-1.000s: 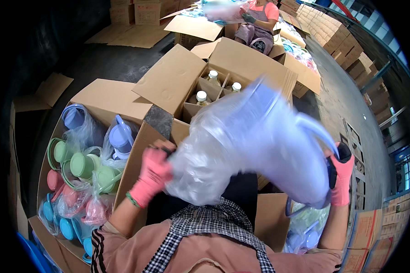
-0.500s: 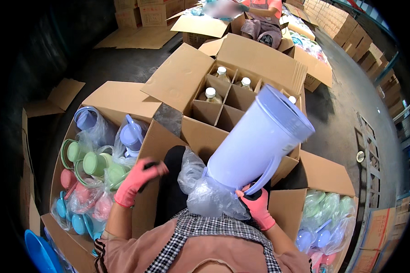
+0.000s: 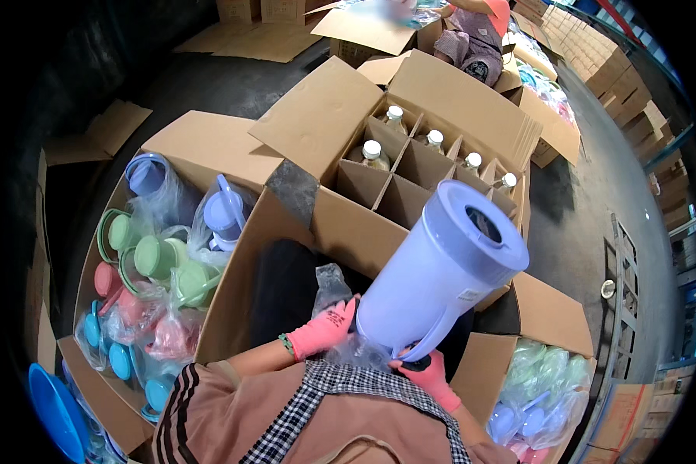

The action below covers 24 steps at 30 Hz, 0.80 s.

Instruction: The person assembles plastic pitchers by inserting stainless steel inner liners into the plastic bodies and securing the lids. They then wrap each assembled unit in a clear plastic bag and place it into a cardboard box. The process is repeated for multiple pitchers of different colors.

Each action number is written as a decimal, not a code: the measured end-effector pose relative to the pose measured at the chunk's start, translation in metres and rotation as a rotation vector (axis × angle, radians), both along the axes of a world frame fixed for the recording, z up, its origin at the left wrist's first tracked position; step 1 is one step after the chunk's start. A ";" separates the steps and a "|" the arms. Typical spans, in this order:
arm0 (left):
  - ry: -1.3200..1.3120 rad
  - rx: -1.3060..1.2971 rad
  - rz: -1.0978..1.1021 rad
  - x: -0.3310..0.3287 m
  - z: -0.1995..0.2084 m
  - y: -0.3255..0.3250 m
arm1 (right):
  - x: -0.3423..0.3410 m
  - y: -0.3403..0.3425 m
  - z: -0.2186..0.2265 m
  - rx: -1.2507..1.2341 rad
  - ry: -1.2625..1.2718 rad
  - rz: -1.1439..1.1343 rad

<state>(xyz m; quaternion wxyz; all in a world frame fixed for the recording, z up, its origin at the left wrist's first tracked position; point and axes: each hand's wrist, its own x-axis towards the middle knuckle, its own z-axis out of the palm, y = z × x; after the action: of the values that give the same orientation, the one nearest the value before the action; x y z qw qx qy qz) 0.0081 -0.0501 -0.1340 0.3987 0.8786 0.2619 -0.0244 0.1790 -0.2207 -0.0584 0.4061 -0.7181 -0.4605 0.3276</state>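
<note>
A tall lavender plastic jug (image 3: 421, 282) leans to the right in front of me, its round top with a dark opening tilted up and away. A clear plastic bag (image 3: 361, 352) is bunched around its lower end. My left hand (image 3: 325, 326), in a pink glove with dark fingertips, is closed on the bag at the left of the jug's base. My right hand (image 3: 429, 377), gloved alike, grips the jug low down, by the bottom of its handle; some of its fingers are hidden.
Ahead stands an open divided carton (image 3: 356, 213) with several white-capped bottles (image 3: 373, 153). Left, a carton (image 3: 201, 127) holds bagged lavender, green, pink and blue jugs; another bagged-jug carton (image 3: 479, 363) is at right. A blue basin (image 3: 54, 414) sits lower left. Another person (image 3: 472, 42) works beyond.
My left hand has come right and down from the left carton to the bag at the jug's base. The jug's top has dipped, showing its opening. The view has shifted slightly.
</note>
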 end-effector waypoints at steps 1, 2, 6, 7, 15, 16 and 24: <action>0.088 -0.118 -0.029 -0.006 0.015 0.005 | 0.002 0.002 0.003 0.008 0.009 0.061; 0.172 -0.238 -0.058 -0.010 0.037 0.009 | 0.003 0.004 0.005 0.014 0.015 0.121; 0.166 -0.400 -0.165 -0.018 0.133 0.051 | -0.012 0.034 0.016 -0.038 0.114 0.229; 0.105 -0.400 -0.077 -0.015 0.149 0.059 | -0.015 0.039 0.002 -0.035 0.088 0.264; -0.941 -0.161 0.609 0.048 0.134 0.127 | 0.034 0.073 0.071 0.168 0.014 0.005; -0.953 -0.209 0.534 0.064 0.135 0.129 | 0.048 0.079 0.078 0.378 0.223 -0.212; -0.682 0.483 -0.174 0.069 0.180 0.058 | 0.089 0.159 0.049 0.504 0.707 -0.282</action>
<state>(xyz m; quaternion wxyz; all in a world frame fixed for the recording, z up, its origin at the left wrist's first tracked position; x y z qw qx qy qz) 0.0772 0.0083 0.0464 0.2418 0.9232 0.0383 0.2961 0.2683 -0.0619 -0.0090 0.7410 -0.4967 -0.2568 0.3719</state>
